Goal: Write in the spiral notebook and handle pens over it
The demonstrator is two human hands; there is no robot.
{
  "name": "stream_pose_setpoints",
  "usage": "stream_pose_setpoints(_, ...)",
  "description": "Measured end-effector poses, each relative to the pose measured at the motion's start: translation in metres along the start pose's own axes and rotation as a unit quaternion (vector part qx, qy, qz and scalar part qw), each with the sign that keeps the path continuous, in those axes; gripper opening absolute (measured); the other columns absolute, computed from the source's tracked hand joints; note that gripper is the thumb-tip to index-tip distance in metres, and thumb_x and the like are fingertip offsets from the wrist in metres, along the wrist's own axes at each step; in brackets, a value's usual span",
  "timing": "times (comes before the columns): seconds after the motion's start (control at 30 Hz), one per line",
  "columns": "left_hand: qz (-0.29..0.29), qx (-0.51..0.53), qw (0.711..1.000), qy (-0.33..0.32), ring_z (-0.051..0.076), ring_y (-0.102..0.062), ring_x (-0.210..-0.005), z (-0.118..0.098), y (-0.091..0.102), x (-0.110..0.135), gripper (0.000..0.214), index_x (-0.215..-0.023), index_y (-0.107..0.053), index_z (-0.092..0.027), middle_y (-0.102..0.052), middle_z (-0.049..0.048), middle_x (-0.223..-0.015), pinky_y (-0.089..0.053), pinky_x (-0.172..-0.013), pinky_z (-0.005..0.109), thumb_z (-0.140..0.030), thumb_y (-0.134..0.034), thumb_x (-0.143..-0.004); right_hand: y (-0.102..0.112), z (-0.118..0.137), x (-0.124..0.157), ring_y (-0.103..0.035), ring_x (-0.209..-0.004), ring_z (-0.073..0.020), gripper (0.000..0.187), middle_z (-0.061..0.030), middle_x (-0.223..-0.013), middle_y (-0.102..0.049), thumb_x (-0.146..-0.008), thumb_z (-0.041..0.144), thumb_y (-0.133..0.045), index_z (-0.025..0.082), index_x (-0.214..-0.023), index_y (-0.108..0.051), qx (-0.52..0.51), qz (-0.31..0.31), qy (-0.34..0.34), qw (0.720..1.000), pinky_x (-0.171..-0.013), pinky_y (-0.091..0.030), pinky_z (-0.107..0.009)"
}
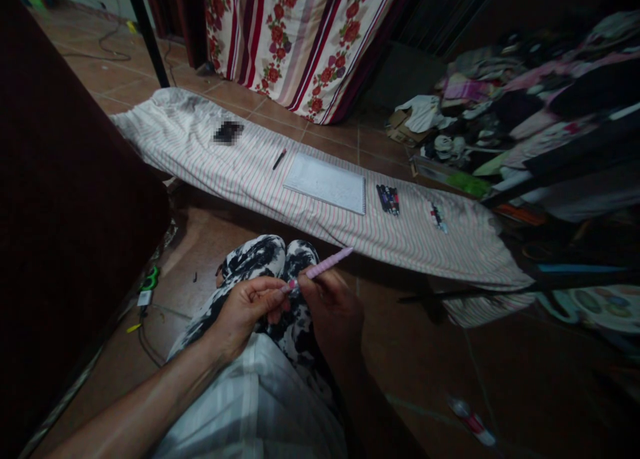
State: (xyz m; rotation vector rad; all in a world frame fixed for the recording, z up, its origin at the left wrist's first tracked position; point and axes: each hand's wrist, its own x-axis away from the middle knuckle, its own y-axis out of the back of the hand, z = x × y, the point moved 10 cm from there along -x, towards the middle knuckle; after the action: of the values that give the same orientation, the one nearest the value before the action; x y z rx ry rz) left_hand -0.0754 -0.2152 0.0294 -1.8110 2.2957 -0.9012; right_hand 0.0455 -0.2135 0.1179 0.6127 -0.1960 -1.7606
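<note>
Above my lap I hold a lilac pen (330, 262) with a ridged barrel, slanting up to the right. My right hand (334, 309) grips its barrel, leaving the tapered far end sticking out past the fingers. At the lower end, near a small pink part, the fingers of my left hand (253, 305) are pinched together; exactly what they grip there is partly hidden. Beyond my knees, a spiral notebook (326, 181) lies open on a striped cloth (240, 172). A dark pen (279, 159) rests left of the notebook.
Right of the notebook lie a cluster of dark pens (389, 199) and a smaller group of slim items (438, 217). A floral curtain (300, 39) hangs behind. Clothes (520, 99) are piled at right. A bottle (471, 420) and a green-ended cable (149, 282) lie on the floor.
</note>
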Motion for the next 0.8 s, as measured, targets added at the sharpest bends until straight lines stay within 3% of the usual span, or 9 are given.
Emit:
stream_pose_setpoints(0.2, 0.023, 0.009, 1.0, -0.005, 0.009, -0.053, -0.052, -0.002, -0.005, -0.001, 0.024, -0.084, -0.067, -0.012, -0.063, 0.0015, -0.061, -0.038, -0.052, 0.021, -0.032, -0.069, -0.071, -0.002, -0.009, -0.003, -0.059, -0.062, -0.0121, 0.012, 0.0024, -0.066, -0.061, -0.077, 0.027, -0.057, 0.019, -0.069, -0.062, -0.041, 0.011, -0.053, 0.998, -0.057, -0.046, -0.021)
stream_pose_setpoints(0.37, 0.061, 0.025, 0.998, -0.001, 0.009, -0.054, -0.053, -0.004, -0.011, -0.004, 0.024, -0.085, -0.066, -0.013, -0.063, 0.0015, -0.064, -0.039, -0.053, 0.021, -0.032, -0.067, -0.072, -0.008, -0.008, -0.007, -0.06, -0.06, -0.0127, 0.008, 0.0012, -0.068, -0.062, -0.075, 0.027, -0.06, 0.019, -0.072, -0.063, -0.094, 0.061, -0.073, 0.991, -0.054, -0.047, -0.021)
stream_pose_setpoints(0.53, 0.055, 0.038, 0.998, -0.008, 0.01, -0.055, -0.057, -0.01, -0.01, -0.006, 0.027, -0.09, -0.065, -0.012, -0.063, 0.0013, -0.065, -0.04, -0.056, 0.021, -0.031, -0.069, -0.071, -0.019, -0.002, -0.01, -0.065, -0.069, -0.0165, 0.012, -0.0045, -0.087, -0.067, -0.075, 0.026, -0.06, 0.02, -0.084, -0.063, -0.141, 0.128, -0.067, 0.98, -0.062, -0.052, -0.026)
stream_pose_setpoints(0.8, 0.066, 0.047, 0.997, -0.02, 0.012, -0.055, -0.06, -0.014, -0.012, -0.006, 0.028, -0.092, -0.065, -0.013, -0.061, 0.0012, -0.063, -0.039, -0.061, 0.024, -0.032, -0.067, -0.072, -0.016, 0.005, -0.015, -0.065, -0.088, -0.0216, 0.015, -0.0075, -0.102, -0.066, -0.075, 0.025, -0.062, 0.02, -0.09, -0.064, -0.124, 0.151, -0.055, 0.979, -0.078, -0.052, -0.031)
